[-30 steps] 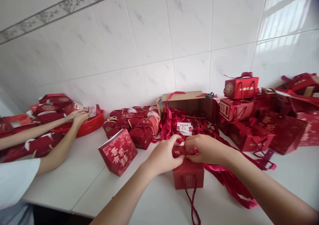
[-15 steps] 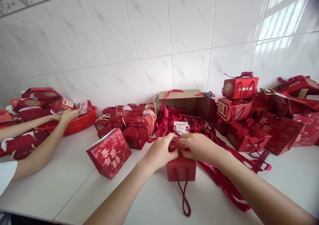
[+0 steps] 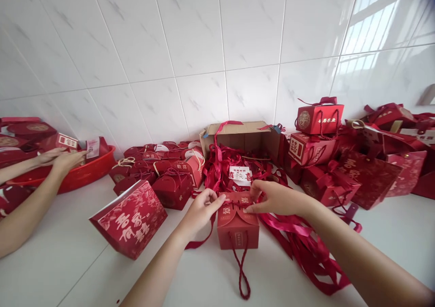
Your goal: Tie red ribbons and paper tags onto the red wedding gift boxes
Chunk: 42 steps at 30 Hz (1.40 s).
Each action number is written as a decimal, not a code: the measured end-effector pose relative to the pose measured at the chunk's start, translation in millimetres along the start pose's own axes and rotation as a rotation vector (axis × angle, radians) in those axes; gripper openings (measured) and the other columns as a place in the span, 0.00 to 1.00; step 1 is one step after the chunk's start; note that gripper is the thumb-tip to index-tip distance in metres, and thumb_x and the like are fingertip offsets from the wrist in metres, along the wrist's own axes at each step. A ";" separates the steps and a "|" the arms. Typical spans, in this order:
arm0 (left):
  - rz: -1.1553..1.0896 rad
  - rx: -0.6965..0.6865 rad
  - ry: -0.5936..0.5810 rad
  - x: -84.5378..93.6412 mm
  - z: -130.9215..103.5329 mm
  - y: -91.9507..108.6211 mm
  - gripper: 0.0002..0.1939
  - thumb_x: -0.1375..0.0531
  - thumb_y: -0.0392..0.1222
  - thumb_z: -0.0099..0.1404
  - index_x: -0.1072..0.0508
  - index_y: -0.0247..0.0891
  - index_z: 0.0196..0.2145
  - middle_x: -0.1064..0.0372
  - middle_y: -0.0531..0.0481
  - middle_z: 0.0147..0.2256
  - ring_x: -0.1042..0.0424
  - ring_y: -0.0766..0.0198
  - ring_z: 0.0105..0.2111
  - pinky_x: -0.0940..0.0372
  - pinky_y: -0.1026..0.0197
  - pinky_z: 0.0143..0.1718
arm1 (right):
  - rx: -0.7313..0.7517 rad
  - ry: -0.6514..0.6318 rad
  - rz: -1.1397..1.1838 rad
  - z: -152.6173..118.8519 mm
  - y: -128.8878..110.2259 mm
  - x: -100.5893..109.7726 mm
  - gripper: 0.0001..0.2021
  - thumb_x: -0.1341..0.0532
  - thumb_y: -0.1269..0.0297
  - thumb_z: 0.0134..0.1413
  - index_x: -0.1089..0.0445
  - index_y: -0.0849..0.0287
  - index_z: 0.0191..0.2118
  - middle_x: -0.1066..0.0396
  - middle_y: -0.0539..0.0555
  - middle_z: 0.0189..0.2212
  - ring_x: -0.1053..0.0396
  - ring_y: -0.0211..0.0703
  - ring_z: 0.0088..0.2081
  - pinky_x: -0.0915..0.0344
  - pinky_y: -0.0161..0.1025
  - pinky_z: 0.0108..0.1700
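Note:
A small red gift box (image 3: 238,236) stands on the white table, its top flaps folded together and a red cord handle hanging down its front. My left hand (image 3: 204,209) is at the box's left top edge, thumb and index finger closed together; whether ribbon is between them is too small to tell. At the right top edge rests my right hand (image 3: 268,198), with thumb and fingers apart and touching the lid. Red ribbon (image 3: 299,234) trails from beside the box to the right, and another piece curves out on the left.
A cardboard box (image 3: 238,141) full of ribbons stands behind. A larger red box (image 3: 131,221) leans at the left; stacked boxes (image 3: 319,119) stand at the right. Another person's hands work over a red basin (image 3: 88,175) at far left.
My hands have parted from the middle of the lid to its two sides, uncovering the top. The view has shifted right. A ribbon end now lies left of the box.

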<state>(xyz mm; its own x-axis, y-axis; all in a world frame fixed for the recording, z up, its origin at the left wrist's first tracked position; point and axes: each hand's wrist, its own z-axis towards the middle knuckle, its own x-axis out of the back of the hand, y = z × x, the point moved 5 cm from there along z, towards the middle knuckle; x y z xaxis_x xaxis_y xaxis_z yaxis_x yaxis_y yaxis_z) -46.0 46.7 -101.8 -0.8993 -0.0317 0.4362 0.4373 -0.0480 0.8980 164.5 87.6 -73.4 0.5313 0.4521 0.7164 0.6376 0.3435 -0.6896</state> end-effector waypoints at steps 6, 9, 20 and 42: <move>-0.054 0.102 -0.134 -1.0 -4.3 1.9 0.26 0.43 0.63 0.59 0.43 0.39 0.21 0.54 0.60 0.20 0.57 0.71 0.20 0.60 0.64 0.21 | 0.031 -0.186 0.151 14.0 8.6 -8.3 0.24 0.34 0.41 0.43 0.41 0.58 0.25 0.47 0.43 0.18 0.52 0.31 0.20 0.56 0.33 0.22; -0.060 0.106 -0.152 -0.3 -3.9 3.9 0.25 0.42 0.62 0.58 0.41 0.38 0.21 0.54 0.60 0.19 0.58 0.71 0.20 0.61 0.63 0.21 | 0.102 -0.304 0.134 13.8 7.2 -9.1 0.29 0.40 0.37 0.49 0.48 0.57 0.19 0.58 0.42 0.16 0.60 0.30 0.19 0.63 0.35 0.22; -0.003 0.028 -0.178 4.7 -2.0 6.2 0.21 0.35 0.54 0.54 0.36 0.36 0.19 0.48 0.59 0.19 0.53 0.70 0.21 0.58 0.64 0.23 | 0.142 -0.344 0.119 11.0 11.9 -0.9 0.25 0.34 0.45 0.45 0.45 0.58 0.18 0.55 0.41 0.15 0.59 0.29 0.19 0.62 0.35 0.22; 0.407 -0.443 0.340 -13.7 -12.5 83.6 0.15 0.39 0.44 0.57 0.46 0.42 0.30 0.44 0.56 0.29 0.40 0.64 0.29 0.42 0.61 0.35 | 0.310 -0.384 0.924 -13.1 -31.6 2.9 0.10 0.36 0.61 0.57 0.35 0.61 0.39 0.23 0.54 0.32 0.25 0.40 0.30 0.31 0.38 0.37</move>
<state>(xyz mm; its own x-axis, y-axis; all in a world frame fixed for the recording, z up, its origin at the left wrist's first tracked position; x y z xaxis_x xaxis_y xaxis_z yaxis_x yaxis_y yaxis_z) 3.0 30.6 -33.4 -0.6426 -0.4414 0.6263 0.7662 -0.3675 0.5271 153.2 67.3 -48.1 0.4911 0.8585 -0.1477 -0.1260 -0.0977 -0.9872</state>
